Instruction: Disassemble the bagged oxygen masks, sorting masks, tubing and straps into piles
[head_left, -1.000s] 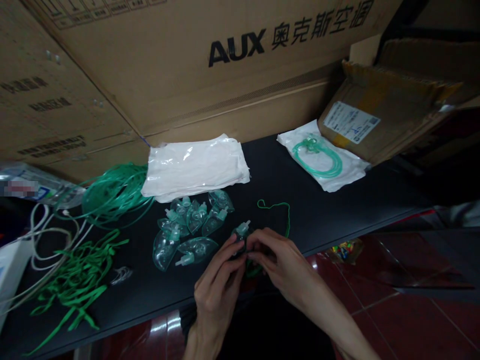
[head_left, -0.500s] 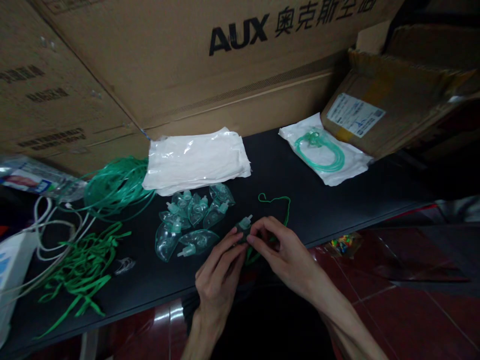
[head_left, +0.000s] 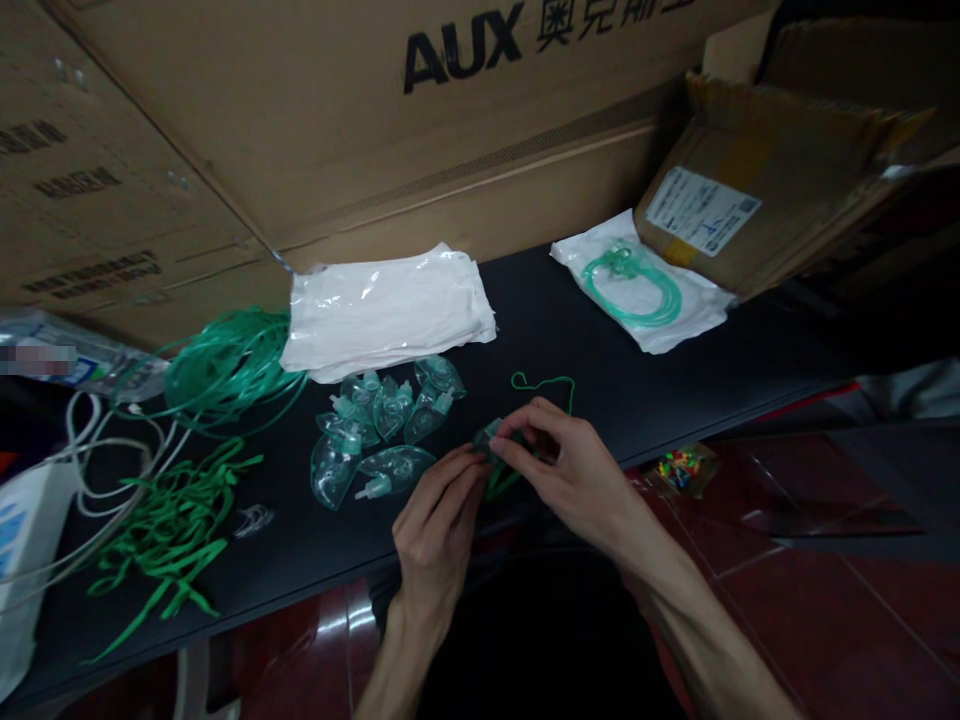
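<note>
In front of me my left hand is closed around a clear green oxygen mask, mostly hidden by my fingers. Thumb and fingertips of my right hand pinch at the mask's near side, close to its connector. A green elastic strap shows beneath my hands, and its thin end curls out onto the black table beyond them. Left of my hands lies a cluster of several similar masks with pale connectors. Exactly what my right fingertips grip is partly covered.
A white packet stack lies behind the masks. Further left are coiled green tubing, loose green straps, and white cables. A packet with a coiled tube lies right, by an open carton. Large cardboard boxes stand behind.
My right hand has shifted slightly over the mask, and its connector is now more covered by my fingers. The view has moved slightly; the things on the table stay in place.
</note>
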